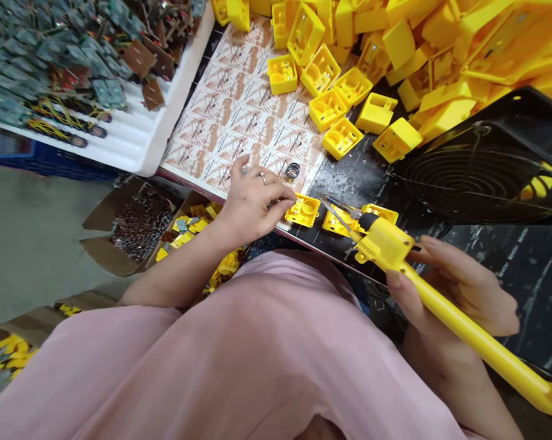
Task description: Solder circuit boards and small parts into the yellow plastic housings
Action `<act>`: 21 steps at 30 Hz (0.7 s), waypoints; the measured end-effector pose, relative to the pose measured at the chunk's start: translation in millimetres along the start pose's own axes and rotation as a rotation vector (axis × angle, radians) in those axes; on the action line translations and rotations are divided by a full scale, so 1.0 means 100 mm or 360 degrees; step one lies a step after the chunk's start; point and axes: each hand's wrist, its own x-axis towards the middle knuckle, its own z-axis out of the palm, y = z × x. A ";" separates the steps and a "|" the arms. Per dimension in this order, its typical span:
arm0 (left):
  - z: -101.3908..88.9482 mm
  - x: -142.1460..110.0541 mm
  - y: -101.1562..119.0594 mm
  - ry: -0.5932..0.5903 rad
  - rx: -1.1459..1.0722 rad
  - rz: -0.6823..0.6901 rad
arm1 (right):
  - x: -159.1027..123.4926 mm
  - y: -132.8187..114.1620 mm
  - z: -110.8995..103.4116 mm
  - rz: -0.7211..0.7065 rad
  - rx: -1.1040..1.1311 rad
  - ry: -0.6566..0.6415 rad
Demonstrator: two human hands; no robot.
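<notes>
Worn items of the operator: a loose, plain, pale pink garment (239,348), matt in surface, falls in broad soft folds across the torso; dark blue patterned cloth (261,245) shows beyond its edge. The left hand (255,201) bears a slim, shiny ring (262,178); both forearms are uncovered.

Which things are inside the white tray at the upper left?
The white tray holds grey-green boards, brown boards and small wired round parts. Whatever lies beneath these boards is covered and cannot be seen.
</notes>
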 end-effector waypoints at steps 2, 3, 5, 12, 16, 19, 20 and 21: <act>0.00 -0.01 0.03 0.0052 0.0060 0.0008 | 0.05 -0.06 0.04 -0.0016 0.0034 0.0005; 0.01 -0.01 0.03 0.0072 0.0091 0.0012 | 0.09 -0.09 0.06 -0.0047 0.0073 -0.0050; 0.02 0.00 0.05 0.0091 0.0160 0.0031 | 0.16 -0.13 0.11 -0.0170 0.0126 -0.0084; 0.07 0.04 0.06 0.0151 0.0319 0.0078 | 0.25 -0.23 0.17 -0.0241 -0.0023 -0.0181; 0.10 0.04 0.06 0.0192 0.0335 0.0093 | 0.32 -0.24 0.15 -0.0453 -0.0115 -0.0299; 0.13 0.04 0.04 0.0226 0.0344 0.0129 | 0.39 -0.26 0.12 -0.0576 -0.0206 -0.0429; 0.14 0.04 0.03 0.0234 0.0343 0.0149 | 0.40 -0.27 0.10 -0.0565 -0.0200 -0.0457; 0.15 0.04 0.02 0.0243 0.0343 0.0173 | 0.40 -0.28 0.09 -0.0507 -0.0186 -0.0486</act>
